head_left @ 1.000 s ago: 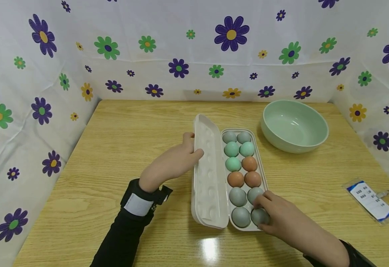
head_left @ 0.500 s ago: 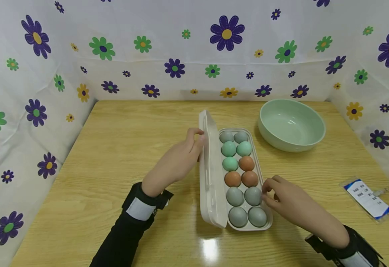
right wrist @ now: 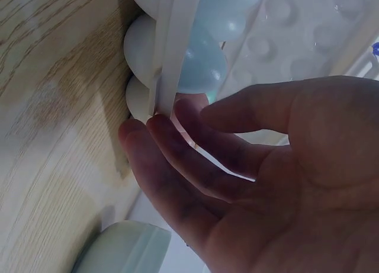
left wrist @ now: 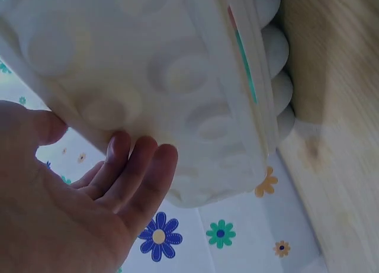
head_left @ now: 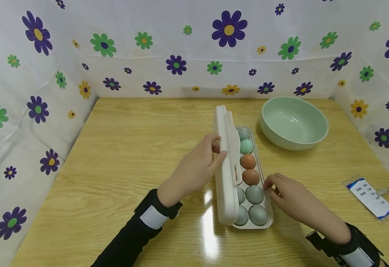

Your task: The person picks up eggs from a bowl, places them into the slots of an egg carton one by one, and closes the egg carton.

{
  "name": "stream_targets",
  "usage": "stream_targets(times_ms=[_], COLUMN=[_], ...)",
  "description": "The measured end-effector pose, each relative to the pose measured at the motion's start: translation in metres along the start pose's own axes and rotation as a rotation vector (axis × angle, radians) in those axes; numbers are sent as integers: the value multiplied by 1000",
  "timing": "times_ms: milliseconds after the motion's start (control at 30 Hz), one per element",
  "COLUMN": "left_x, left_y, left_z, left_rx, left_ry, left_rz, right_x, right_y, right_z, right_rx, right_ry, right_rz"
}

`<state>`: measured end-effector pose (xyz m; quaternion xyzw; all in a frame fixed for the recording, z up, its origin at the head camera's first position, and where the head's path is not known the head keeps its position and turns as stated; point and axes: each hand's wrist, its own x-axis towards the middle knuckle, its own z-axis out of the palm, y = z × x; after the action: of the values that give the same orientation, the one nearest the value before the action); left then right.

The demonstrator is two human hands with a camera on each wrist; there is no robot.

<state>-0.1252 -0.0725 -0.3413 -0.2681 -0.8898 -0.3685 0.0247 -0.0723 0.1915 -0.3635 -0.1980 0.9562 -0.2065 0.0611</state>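
A white egg carton stands on the table in the head view, its lid (head_left: 226, 185) tilted partway over the left row. My left hand (head_left: 194, 168) holds the lid's edge between thumb and fingers; its fingertips (left wrist: 166, 157) lie on the dimpled outer face in the left wrist view. My right hand (head_left: 293, 202) touches the right rim of the carton base (head_left: 267, 207), thumb apart from the fingers. Uncovered in the base are grey eggs (head_left: 254, 194), brown eggs (head_left: 251, 177) and a green egg (head_left: 246, 147). The lid hides most of the left row.
A pale green bowl (head_left: 293, 124) stands behind the carton to the right. A badge in a clear sleeve (head_left: 371, 197) lies on the right of the table (head_left: 131, 148). White flowered cloth (head_left: 194, 48) encloses the back and sides.
My left hand has swung the lid rightward, from wide back to partly over the eggs. My right hand has left the front grey egg and moved to the carton's right rim.
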Motion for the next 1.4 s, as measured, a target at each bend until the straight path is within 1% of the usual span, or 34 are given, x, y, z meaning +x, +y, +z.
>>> stream_targets(times_ms=[167,267,400,533,667,867,967,1067,1167,1300,1400], left_x=[-3,-5,-7,-10,-12,-15,-16,-16,-15,-14,-13], left_y=[5,7,9,10,12,14,13,13,12,12,12], left_z=[10,19,33,45,51,56,59,62,66,70,72], left_rx=[-3,11,14,34,96,183,216,260,332,408,417], left_ry=[-16,-15,-16,-25,-61,-142,-174,-189,-191,-211,-241], left_rz=[9,52,125,145,158,162,159,166,189,208,199], right_x=[2,3,3,1,-1,-1,0,1,2,6,10], right_y=[-1,-1,0,2,5,12,15,18,18,16,13], right_z=[-3,-5,-6,-7,-10,-14,-17,-20,-21,-20,-17], right_rx=[6,16,10,-17,-38,-33,-25,-32,-32,-23,-16], right_ry=[-14,-22,-13,9,33,42,66,103,130,188,239], right_rz=[25,43,37,16,20,69,94,122,140,121,86])
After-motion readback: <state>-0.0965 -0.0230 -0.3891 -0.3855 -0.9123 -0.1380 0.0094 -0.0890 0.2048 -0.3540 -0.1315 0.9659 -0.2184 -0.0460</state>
